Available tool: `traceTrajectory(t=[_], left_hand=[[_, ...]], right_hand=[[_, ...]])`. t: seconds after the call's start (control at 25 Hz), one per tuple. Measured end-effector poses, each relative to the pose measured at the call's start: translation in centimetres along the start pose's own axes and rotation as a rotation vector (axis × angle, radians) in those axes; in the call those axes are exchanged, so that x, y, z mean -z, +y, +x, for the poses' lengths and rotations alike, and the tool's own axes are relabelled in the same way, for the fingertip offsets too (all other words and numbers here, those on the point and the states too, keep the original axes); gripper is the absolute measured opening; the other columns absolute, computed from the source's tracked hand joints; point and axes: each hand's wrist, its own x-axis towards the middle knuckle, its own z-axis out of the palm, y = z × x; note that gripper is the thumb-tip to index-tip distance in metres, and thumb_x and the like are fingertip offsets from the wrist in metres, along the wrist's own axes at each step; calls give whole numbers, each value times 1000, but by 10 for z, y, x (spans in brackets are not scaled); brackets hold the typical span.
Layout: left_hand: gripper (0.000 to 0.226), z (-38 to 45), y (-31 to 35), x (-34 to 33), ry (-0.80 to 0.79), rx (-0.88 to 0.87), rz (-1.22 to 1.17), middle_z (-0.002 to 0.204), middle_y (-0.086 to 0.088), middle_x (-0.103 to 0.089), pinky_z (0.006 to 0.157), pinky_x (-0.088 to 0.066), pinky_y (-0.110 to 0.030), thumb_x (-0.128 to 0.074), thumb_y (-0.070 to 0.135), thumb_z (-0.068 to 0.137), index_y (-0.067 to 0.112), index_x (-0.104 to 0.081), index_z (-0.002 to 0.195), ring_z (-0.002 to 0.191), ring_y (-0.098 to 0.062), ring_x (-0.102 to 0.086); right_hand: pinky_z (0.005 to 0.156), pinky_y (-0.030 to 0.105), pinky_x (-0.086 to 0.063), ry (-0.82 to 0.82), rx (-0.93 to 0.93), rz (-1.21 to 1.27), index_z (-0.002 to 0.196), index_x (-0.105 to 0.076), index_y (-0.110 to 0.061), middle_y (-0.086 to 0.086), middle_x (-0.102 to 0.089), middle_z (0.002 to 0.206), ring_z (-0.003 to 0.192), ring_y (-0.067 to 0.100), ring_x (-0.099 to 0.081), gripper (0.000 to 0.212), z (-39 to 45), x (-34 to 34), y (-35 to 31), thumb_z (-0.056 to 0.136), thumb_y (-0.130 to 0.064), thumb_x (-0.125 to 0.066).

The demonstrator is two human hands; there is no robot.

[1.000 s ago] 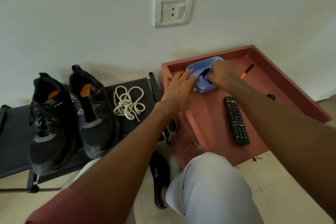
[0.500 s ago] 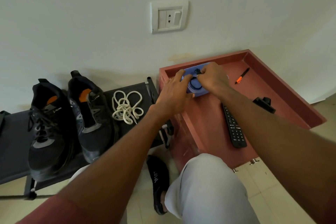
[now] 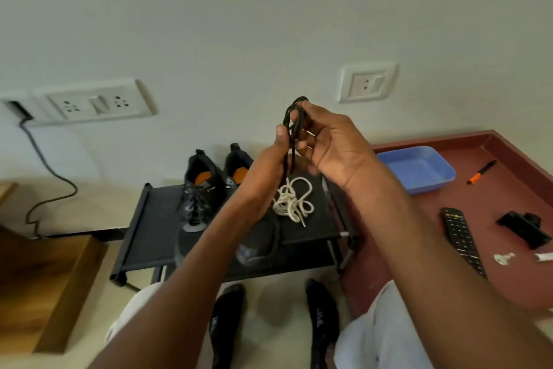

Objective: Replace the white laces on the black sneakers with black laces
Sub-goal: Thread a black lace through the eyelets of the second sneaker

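Both my hands are raised in front of the wall, holding a bundled black lace (image 3: 292,117). My right hand (image 3: 332,144) grips the coil's top. My left hand (image 3: 266,171) pinches the strands that hang below it. Two black sneakers stand on a low black rack (image 3: 149,234): the left sneaker (image 3: 197,198) carries a dark lace, while my left arm hides most of the right sneaker (image 3: 257,240). A pile of white laces (image 3: 293,201) lies on the rack to the right of the shoes.
A red-brown table (image 3: 508,249) on the right holds a blue tray (image 3: 419,168), an orange pen (image 3: 481,172), a remote (image 3: 462,237) and a black clip (image 3: 523,228). A wooden box (image 3: 45,279) stands at left. My knees and black-socked feet (image 3: 227,323) are below.
My hands have lifted the black lace out of the blue tray and carried it up and left, above the rack. The view has swung left and upward.
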Motion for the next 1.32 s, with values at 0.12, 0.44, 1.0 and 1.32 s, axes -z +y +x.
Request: traceTrajectory(t=[0.12, 0.44, 1.0, 1.32], left_hand=[[59, -25, -9, 48, 178, 63, 163, 67, -7, -61, 63, -51, -29, -43, 63, 103, 10, -71, 101, 64, -17, -67], [21, -15, -27, 100, 569, -6, 270, 70, 6, -72, 53, -44, -10, -67, 29, 101, 15, -76, 89, 60, 2, -65], [34, 2, -26, 109, 235, 29, 46, 59, 0, -38, 44, -27, -22, -62, 44, 102, 11, -70, 97, 50, -13, -32], [15, 7, -21, 112, 219, 9, -27, 63, 0, -41, 43, -20, -23, -55, 28, 108, 13, -53, 108, 47, -12, -28]], right_hand=[[58, 26, -43, 44, 46, -110, 105, -69, -16, 6, -76, 93, 76, 15, -67, 11, 8, -13, 34, 97, -24, -70], [62, 38, -52, 677, 113, -835, 75, -70, -5, 8, -73, 74, 63, 26, -66, 31, 54, 25, 59, 87, -34, -71], [63, 28, -50, 377, 206, -607, 103, -76, -17, -7, -62, 70, 69, 12, -64, 27, 63, 9, 62, 102, -9, -50], [95, 12, -48, -111, 252, -1100, 119, -75, -27, -14, -68, 126, 115, -5, -61, 32, 54, -7, 74, 95, -7, -68]])
